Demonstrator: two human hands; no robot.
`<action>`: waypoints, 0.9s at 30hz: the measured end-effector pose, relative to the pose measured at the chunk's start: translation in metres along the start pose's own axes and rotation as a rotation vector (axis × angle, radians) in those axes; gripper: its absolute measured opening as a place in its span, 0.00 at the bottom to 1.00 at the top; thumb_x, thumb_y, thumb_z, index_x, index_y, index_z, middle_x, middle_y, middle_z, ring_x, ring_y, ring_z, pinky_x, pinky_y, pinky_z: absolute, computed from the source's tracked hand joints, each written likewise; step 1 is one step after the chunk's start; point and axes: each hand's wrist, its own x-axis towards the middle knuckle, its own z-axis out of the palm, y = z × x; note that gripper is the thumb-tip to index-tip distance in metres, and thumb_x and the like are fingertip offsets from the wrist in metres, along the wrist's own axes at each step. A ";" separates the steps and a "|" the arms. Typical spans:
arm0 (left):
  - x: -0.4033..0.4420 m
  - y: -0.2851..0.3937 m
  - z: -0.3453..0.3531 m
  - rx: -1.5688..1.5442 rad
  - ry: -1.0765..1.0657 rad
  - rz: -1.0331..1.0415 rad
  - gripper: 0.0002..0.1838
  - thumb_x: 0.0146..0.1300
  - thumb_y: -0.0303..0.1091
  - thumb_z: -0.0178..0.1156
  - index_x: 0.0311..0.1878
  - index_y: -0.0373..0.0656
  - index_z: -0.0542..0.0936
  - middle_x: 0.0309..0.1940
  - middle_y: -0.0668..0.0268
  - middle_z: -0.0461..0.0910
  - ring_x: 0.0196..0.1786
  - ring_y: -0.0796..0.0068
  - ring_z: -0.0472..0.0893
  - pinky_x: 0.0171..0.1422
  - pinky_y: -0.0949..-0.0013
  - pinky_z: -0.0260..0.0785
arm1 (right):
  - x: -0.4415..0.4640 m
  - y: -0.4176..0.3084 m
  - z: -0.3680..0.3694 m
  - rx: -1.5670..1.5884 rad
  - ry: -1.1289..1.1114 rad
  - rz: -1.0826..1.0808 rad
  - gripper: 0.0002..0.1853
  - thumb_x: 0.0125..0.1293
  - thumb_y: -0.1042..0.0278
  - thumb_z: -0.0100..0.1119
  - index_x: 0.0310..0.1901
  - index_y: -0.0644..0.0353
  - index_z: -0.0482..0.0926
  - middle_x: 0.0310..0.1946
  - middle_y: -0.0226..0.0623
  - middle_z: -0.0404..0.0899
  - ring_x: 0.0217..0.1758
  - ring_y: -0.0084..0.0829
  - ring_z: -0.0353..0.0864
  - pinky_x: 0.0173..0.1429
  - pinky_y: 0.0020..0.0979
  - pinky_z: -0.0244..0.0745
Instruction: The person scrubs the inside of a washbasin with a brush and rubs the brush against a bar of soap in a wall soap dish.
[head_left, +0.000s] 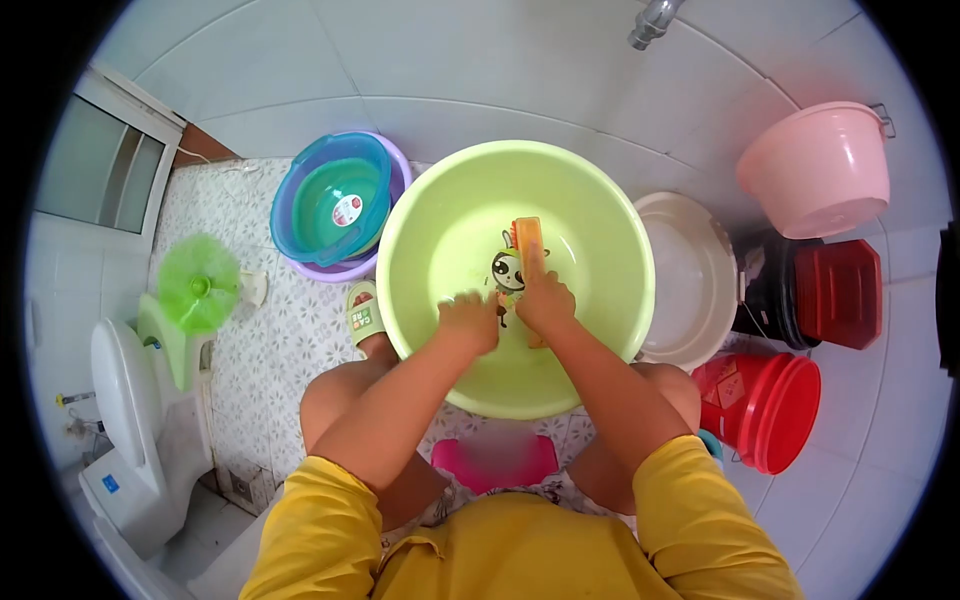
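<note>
A large lime-green basin [515, 155] stands before me, with a cartoon figure [507, 270] printed on its bottom. My right hand [547, 304] is closed around an orange scrub brush [528, 240] inside the basin. The brush points away from me, and a few red bristles show at the left of its far end. Beside it, my left hand [468, 322] is palm down over the basin's bottom, fingers apart and holding nothing. Whether its palm touches the bottom I cannot tell.
Stacked teal and purple basins [330, 235] sit at the left, near a green fan-like object [200, 283] and a white toilet [130, 400]. On the right are a cream basin [685, 270], a red bucket [785, 415] and a hanging pink bucket [815, 165]. A tap [652, 22] juts from the wall.
</note>
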 end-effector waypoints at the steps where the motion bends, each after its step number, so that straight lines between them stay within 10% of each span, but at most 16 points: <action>1: 0.006 -0.004 0.000 -0.002 0.057 -0.048 0.37 0.58 0.36 0.51 0.71 0.54 0.51 0.70 0.57 0.52 0.68 0.55 0.59 0.67 0.46 0.54 | 0.000 0.000 -0.001 0.000 -0.003 -0.008 0.52 0.51 0.64 0.59 0.71 0.49 0.32 0.39 0.50 0.74 0.39 0.47 0.79 0.41 0.41 0.75; 6: 0.013 -0.013 0.004 0.122 0.001 -0.083 0.37 0.61 0.37 0.49 0.72 0.58 0.47 0.74 0.61 0.39 0.71 0.54 0.53 0.68 0.43 0.48 | 0.009 0.008 0.005 -0.026 0.064 -0.027 0.48 0.53 0.67 0.56 0.71 0.43 0.36 0.40 0.51 0.74 0.38 0.47 0.79 0.41 0.43 0.75; 14: -0.018 -0.013 -0.034 -0.026 -0.207 -0.051 0.18 0.55 0.31 0.50 0.49 0.44 0.79 0.52 0.58 0.77 0.55 0.59 0.76 0.58 0.58 0.67 | 0.025 0.015 0.013 -0.082 0.116 -0.134 0.41 0.58 0.67 0.52 0.71 0.46 0.43 0.36 0.49 0.74 0.33 0.44 0.80 0.34 0.42 0.75; 23: -0.019 -0.048 -0.066 -0.251 0.036 0.049 0.21 0.57 0.35 0.48 0.53 0.42 0.75 0.48 0.51 0.77 0.51 0.53 0.76 0.57 0.57 0.67 | -0.002 -0.014 0.038 -0.393 -0.043 -0.695 0.41 0.58 0.67 0.53 0.71 0.37 0.45 0.35 0.43 0.74 0.29 0.36 0.79 0.30 0.36 0.75; 27: -0.019 -0.055 -0.068 -0.239 -0.021 0.025 0.25 0.55 0.33 0.48 0.59 0.40 0.71 0.51 0.49 0.75 0.54 0.52 0.74 0.60 0.59 0.65 | 0.001 -0.018 0.023 -0.276 -0.083 -0.444 0.41 0.55 0.68 0.54 0.69 0.38 0.47 0.38 0.45 0.76 0.33 0.40 0.80 0.35 0.39 0.75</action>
